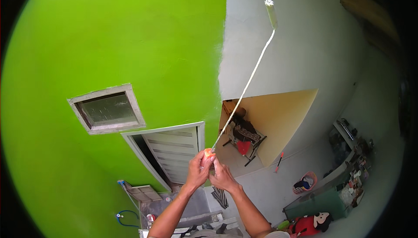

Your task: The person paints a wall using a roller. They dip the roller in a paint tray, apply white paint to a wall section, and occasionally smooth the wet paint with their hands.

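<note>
A paint roller [271, 15] sits at the far end of a long, thin, paint-coated rod [251, 77], up in front of the grey-white wall [305, 46]. Whether its sleeve touches the wall I cannot tell. The rod slants down to an orange grip [209, 153] in the lower middle. My left hand [199, 168] is closed around this grip. Just beside it, my right hand [223, 176] is also closed on the roller's handle, most of which the fingers hide. Bright green paint covers the wall [174, 42] on the left, ending in an upright edge against the grey-white part.
A window [109, 108] and a white door [172, 151] lie in the green wall. Through an opening, a chair [246, 138] is visible. To the right are a laundry basket [305, 182], a green cabinet [315, 205] and a red stuffed toy [305, 226]. A striped cloth [220, 197] lies below my hands.
</note>
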The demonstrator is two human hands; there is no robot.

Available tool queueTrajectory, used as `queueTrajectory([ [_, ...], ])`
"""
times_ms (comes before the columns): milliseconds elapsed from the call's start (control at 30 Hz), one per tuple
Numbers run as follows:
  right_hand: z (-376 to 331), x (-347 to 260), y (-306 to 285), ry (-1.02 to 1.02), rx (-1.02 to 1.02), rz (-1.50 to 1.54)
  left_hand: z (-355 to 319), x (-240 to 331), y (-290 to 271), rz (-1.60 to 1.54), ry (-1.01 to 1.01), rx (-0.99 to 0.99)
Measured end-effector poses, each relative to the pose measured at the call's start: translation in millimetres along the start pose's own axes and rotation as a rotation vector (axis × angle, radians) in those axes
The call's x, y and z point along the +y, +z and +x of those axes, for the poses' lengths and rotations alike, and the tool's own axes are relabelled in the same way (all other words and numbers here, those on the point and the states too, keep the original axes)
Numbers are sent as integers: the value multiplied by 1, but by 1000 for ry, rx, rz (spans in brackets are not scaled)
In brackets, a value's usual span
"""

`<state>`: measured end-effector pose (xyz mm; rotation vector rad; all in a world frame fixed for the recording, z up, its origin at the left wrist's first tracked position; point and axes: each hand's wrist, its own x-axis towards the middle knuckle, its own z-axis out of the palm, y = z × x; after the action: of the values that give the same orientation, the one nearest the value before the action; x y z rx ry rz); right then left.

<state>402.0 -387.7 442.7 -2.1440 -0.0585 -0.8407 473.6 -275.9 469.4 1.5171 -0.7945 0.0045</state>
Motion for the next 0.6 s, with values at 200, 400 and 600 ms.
queueTrajectory([
  [200, 10, -55, -93, -65, 65, -162, 12, 12, -11, 457, 209, 106],
  [400, 46, -71, -138, -364, 84, -944, 48, 47, -42, 863, 531, -58],
  [600, 45, 2, -124, -369, 52, -866, 87, 74, -60, 1304, 877, -256],
])
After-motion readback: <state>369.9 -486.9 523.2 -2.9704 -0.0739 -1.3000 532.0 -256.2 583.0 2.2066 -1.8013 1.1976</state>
